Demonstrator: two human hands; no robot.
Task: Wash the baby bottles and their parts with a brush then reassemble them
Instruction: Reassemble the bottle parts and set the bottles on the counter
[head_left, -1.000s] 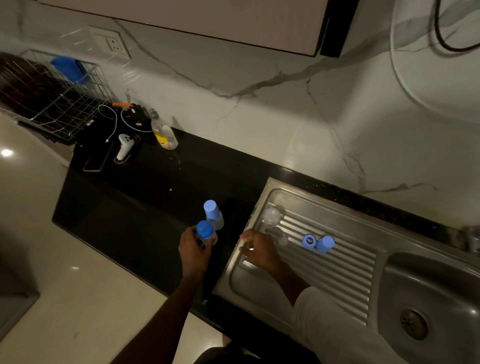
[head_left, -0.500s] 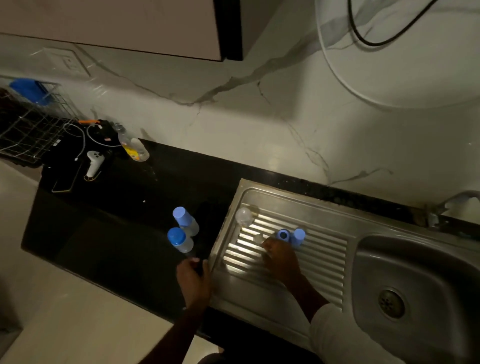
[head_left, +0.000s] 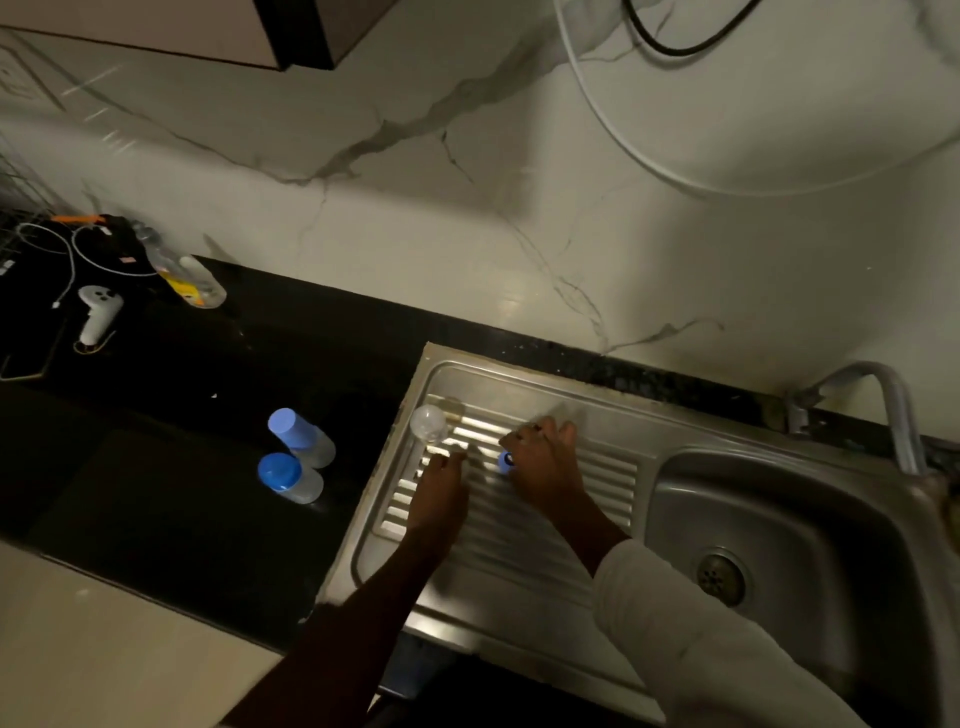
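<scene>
Two assembled baby bottles with blue caps, one (head_left: 300, 435) behind the other (head_left: 288, 477), stand on the black counter left of the sink. A clear bottle part (head_left: 428, 422) lies at the drainboard's (head_left: 519, 561) far left corner. My right hand (head_left: 543, 467) lies over the blue parts on the drainboard, and a blue ring (head_left: 505, 461) shows at its thumb, gripped. The blue cap beside it is hidden under the hand. Motion-blurred, my left hand (head_left: 440, 491) reaches onto the drainboard with its fingertips near the clear part and holds nothing I can see.
The sink basin (head_left: 789, 525) with its drain and the tap (head_left: 893, 410) are at the right. A dish-soap bottle (head_left: 184, 273), a white controller (head_left: 97, 312) and cables lie at the counter's far left. The counter's front edge runs just below the bottles.
My left hand moved from the counter edge onto the drainboard. My right hand slid forward over the blue ring and cap. The view shifted right.
</scene>
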